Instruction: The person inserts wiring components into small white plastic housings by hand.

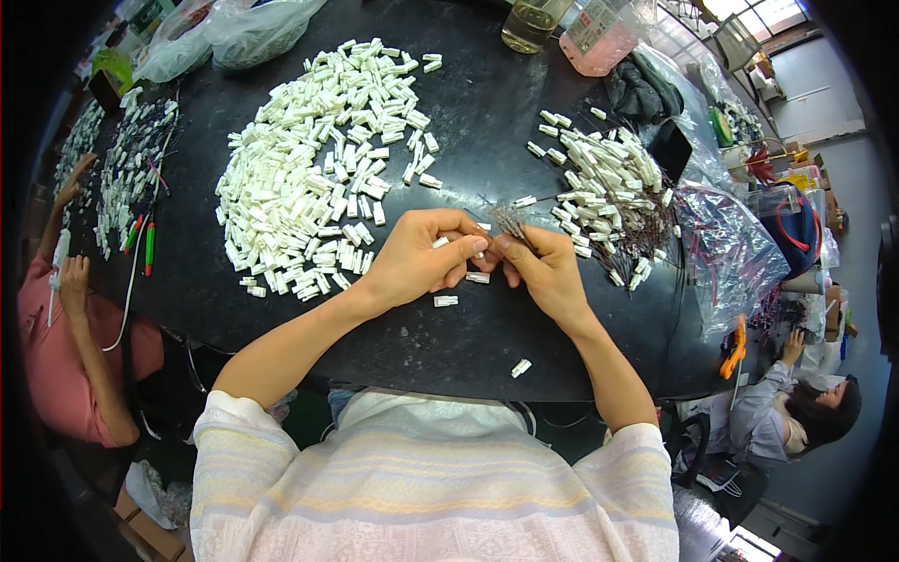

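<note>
My left hand (426, 255) is closed, with a small white plastic connector housing (440, 243) showing at its fingers. Beside it, my right hand (551, 273) pinches a bundle of thin dark wires (508, 221), whose frayed-looking ends stick up above the thumb. The fingertips of both hands meet over the black table, and what lies between them is mostly hidden. Loose white housings (446, 301) lie just below the hands. A large heap of white housings (309, 159) spreads out beyond my left hand. Past my right hand is a pile of housings with dark wires attached (609, 187).
Clear bottles (599, 37) stand at the far edge of the black table (468, 103). Plastic bags (726, 244) and an orange-handled tool (734, 348) lie at the right. Co-workers sit on both sides; one at the left holds a white glue gun (60, 262).
</note>
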`<state>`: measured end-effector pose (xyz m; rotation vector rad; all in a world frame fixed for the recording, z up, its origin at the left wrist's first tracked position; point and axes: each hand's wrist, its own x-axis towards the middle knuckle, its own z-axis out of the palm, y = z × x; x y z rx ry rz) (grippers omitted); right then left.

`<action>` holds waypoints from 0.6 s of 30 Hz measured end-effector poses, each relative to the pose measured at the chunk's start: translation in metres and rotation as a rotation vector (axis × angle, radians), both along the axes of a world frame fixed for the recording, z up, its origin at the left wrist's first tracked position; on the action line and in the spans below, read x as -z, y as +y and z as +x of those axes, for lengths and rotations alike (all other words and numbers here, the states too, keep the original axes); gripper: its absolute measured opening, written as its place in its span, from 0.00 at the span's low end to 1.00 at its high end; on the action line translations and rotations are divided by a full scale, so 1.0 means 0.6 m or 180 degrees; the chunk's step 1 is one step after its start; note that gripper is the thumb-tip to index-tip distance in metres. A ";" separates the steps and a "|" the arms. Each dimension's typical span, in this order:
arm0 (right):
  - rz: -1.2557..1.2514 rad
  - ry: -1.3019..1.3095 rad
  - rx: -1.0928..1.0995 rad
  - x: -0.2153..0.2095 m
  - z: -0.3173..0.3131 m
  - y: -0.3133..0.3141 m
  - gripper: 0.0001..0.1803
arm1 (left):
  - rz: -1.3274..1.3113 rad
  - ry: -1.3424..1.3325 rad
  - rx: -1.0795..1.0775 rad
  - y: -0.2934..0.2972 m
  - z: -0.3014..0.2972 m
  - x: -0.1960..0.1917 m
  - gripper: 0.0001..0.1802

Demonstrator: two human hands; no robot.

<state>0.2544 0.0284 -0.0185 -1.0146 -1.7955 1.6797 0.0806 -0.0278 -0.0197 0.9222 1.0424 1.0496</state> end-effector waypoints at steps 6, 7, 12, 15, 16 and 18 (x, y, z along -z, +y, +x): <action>-0.0575 0.0209 0.0006 -0.005 0.001 -0.008 0.13 | -0.0275 -0.0244 -0.0132 0.006 -0.003 0.003 0.11; -0.0620 0.0243 -0.0054 -0.006 0.003 -0.006 0.13 | -0.0301 -0.0327 -0.0056 0.006 -0.005 0.007 0.10; -0.1126 0.0506 -0.0111 -0.004 0.002 -0.001 0.15 | -0.0054 0.0392 -0.0107 0.002 0.010 0.002 0.09; -0.1388 0.0629 -0.0159 0.002 0.004 -0.004 0.13 | 0.1378 0.1777 -0.0559 -0.007 0.017 0.007 0.06; -0.1561 0.0777 -0.0201 0.003 0.005 -0.005 0.13 | 0.1373 0.1786 -0.0531 -0.007 0.016 0.006 0.06; -0.1621 0.0862 -0.0132 0.005 0.008 -0.004 0.12 | 0.0925 0.1368 -0.0335 -0.007 0.013 -0.001 0.06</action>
